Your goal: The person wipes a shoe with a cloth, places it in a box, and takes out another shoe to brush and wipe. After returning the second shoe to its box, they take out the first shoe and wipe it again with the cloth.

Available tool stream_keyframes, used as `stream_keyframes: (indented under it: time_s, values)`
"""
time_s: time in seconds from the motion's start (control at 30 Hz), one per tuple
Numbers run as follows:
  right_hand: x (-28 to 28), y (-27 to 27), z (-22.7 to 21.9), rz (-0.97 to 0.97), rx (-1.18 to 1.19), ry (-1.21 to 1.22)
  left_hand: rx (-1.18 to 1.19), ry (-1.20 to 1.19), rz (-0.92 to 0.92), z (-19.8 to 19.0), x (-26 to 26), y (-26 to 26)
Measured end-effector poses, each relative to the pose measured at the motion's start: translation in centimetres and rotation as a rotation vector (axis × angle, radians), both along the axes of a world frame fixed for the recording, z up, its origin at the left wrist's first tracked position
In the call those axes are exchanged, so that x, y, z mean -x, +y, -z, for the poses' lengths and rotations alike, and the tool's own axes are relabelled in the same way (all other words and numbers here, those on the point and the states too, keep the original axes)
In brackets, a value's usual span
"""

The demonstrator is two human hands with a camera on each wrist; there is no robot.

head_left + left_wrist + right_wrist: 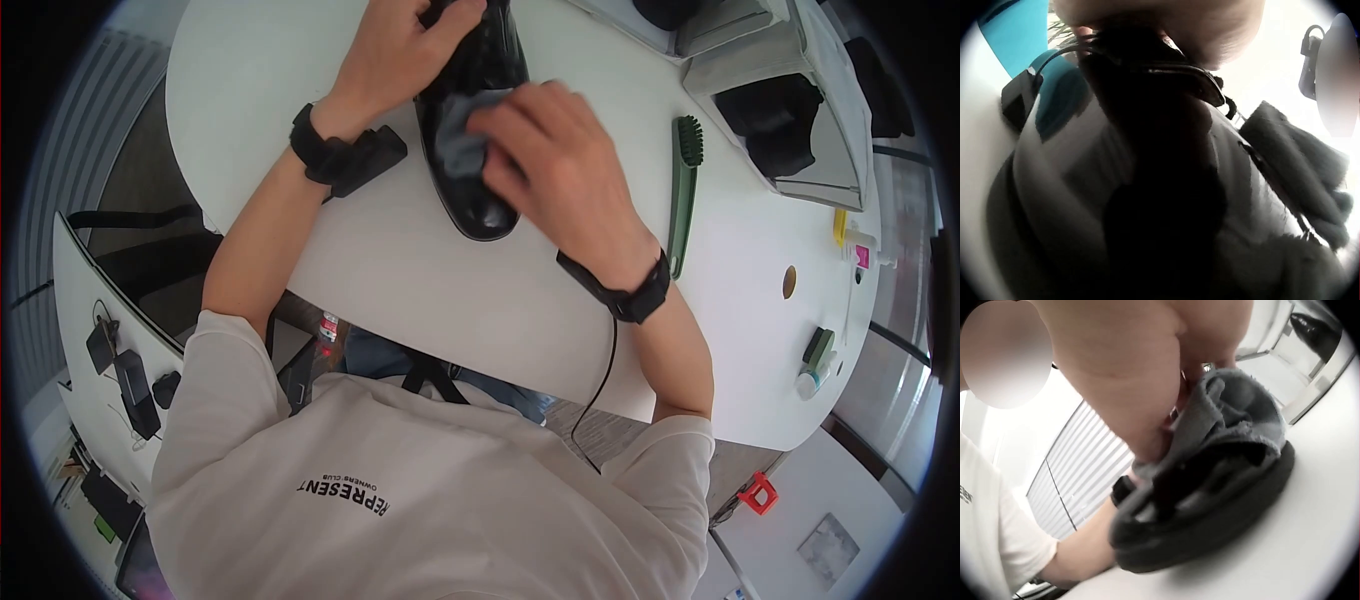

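Observation:
A glossy black leather shoe (478, 212) lies on the white table, its toe toward the person. My left hand (395, 55) grips it near the opening, the thumb across the upper; the other fingers are largely hidden. Pinched in my right hand (560, 150) is a grey cloth (460, 140), pressed over the front of the shoe. From the right wrist, the bunched cloth (1241, 415) covers the upper above the dark sole (1210, 534). The left wrist view has the shiny upper (1054, 206) up close, with the cloth (1297, 156) at its right side.
Right of the shoe lies a green brush (684, 195) with dark bristles. A grey-white open box (740, 80) with a black item inside stands at the back right. Near the right edge are a small bottle (808, 382) and a green block (819, 345). A cable (605, 385) hangs from the right wrist.

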State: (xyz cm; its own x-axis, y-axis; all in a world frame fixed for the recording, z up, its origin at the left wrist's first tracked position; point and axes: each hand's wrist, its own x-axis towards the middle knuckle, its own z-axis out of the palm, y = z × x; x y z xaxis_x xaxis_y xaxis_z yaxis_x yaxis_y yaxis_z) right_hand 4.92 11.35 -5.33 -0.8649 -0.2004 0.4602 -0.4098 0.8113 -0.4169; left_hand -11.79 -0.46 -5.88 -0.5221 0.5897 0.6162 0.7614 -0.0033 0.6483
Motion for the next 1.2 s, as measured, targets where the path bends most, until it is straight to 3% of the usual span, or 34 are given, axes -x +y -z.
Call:
stream_keyframes:
  time_s: [0.1,0.17,0.27,0.3,0.37,0.4,0.47,0.53,0.63,0.8,0.9,1.0,1.07,1.2]
  values:
    - [0.4,0.2,0.6,0.128,-0.044,0.152,0.019,-0.051,0.004,-0.3,0.0,0.1]
    - [-0.3,-0.6,-0.1,-0.106,0.015,-0.007,0.039,-0.045,0.003,0.1,-0.1,0.0]
    - [-0.6,-0.7,-0.2,-0.168,0.042,-0.036,-0.010,0.125,0.014,-0.1,0.2,0.1]
    - [-0.4,-0.6,0.2,-0.163,0.043,-0.035,0.003,0.105,0.005,-0.3,-0.1,0.0]
    - [0.2,-0.6,0.9,0.062,0.000,0.130,0.013,0.080,-0.003,-0.2,-0.3,0.1]
    - [0.2,-0.8,1.0,0.058,-0.003,0.136,0.027,0.058,0.002,0.3,0.2,0.0]
    - [-0.2,-1.6,0.6,-0.001,-0.063,0.103,0.047,0.039,-0.001,0.4,0.7,0.0]
    - [-0.9,-1.7,-0.3,-0.064,-0.072,-0.007,-0.071,0.200,0.006,0.6,0.3,0.3]
    - [-2.0,-1.7,-1.5,-0.167,-0.089,-0.170,0.084,0.046,-0.019,-0.6,-0.8,-0.3]
    - [-2.2,-0.5,-2.4,-0.240,-0.091,-0.286,0.058,-0.052,0.001,-0.1,-0.6,-0.2]
    - [-1.6,0.8,-2.4,-0.258,0.050,-0.270,0.041,-0.057,-0.009,-0.3,-0.7,-0.2]
    - [-1.4,2.0,-2.3,-0.179,0.114,-0.302,0.050,-0.080,-0.010,-0.5,-0.7,-0.2]
    - [-0.9,2.7,-1.8,0.025,0.041,-0.242,0.063,-0.104,-0.013,0.1,-0.6,-0.3]
    - [-0.8,1.1,-1.2,0.019,0.013,-0.009,0.032,-0.118,0.021,0.0,-0.4,-0.1]
